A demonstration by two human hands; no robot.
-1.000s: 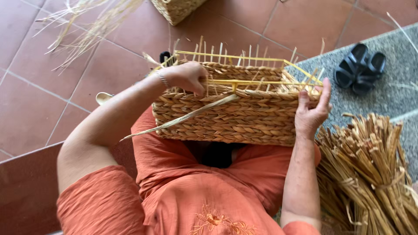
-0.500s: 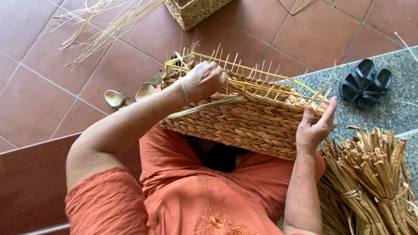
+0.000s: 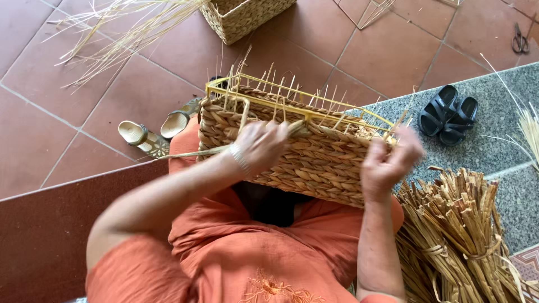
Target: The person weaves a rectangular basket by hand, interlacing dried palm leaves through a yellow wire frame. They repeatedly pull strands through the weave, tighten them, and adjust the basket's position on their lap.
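Note:
A half-woven rectangular basket [image 3: 314, 163] of braided straw on a yellow wire frame rests on my lap, with thin straw ends sticking up along its rim. My left hand [image 3: 261, 147] lies on the near wall and pinches a long flat straw strand [image 3: 191, 152] that trails off to the left. My right hand [image 3: 387, 163], blurred, grips the basket's right end near the rim. I wear orange clothes and a bracelet on the left wrist.
A bundle of dried reeds [image 3: 460, 235] lies at my right. Black sandals [image 3: 449, 115] sit on a grey stone step. Light sandals [image 3: 149, 134] lie on the red tile floor at left. Another woven basket [image 3: 244, 17] and loose straw [image 3: 112, 33] are farther off; scissors [image 3: 520, 39] at top right.
The basket has tilted and shifted on my lap. My left hand slid down from the rim onto the near wall. My right hand moved up on the right end.

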